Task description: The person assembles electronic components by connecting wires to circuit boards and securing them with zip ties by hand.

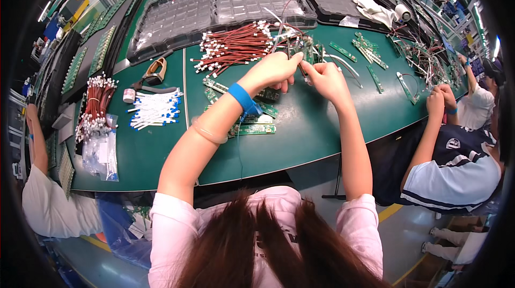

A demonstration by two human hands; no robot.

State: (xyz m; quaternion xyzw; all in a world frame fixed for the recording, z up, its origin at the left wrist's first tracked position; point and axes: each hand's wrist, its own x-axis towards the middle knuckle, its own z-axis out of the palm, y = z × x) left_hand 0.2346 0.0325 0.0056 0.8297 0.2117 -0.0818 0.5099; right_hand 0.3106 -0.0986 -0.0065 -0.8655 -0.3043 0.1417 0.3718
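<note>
My left hand (272,71), with a blue band (244,99) round its wrist, is closed, its thumb and forefinger pinched. Just to its right, my right hand (328,79) pinches too, and the fingertips nearly meet over a small dark piece I cannot make out. Behind them lie green circuit boards (307,46) with loose wires. A heap of red-brown wire harnesses (236,45) with white connectors lies beyond my left hand. More circuit boards (256,129) rest under and beside my left forearm. To the right of my right hand are slim green boards (370,54).
Black plastic trays (214,3) line the table's far side. At left are white flat cables (155,110) with blue ends, a bundled harness (98,103), a tape roll (155,70) and a small white jar (129,96). On the right, a co-worker's hands (441,99) are near tangled wired boards (429,62).
</note>
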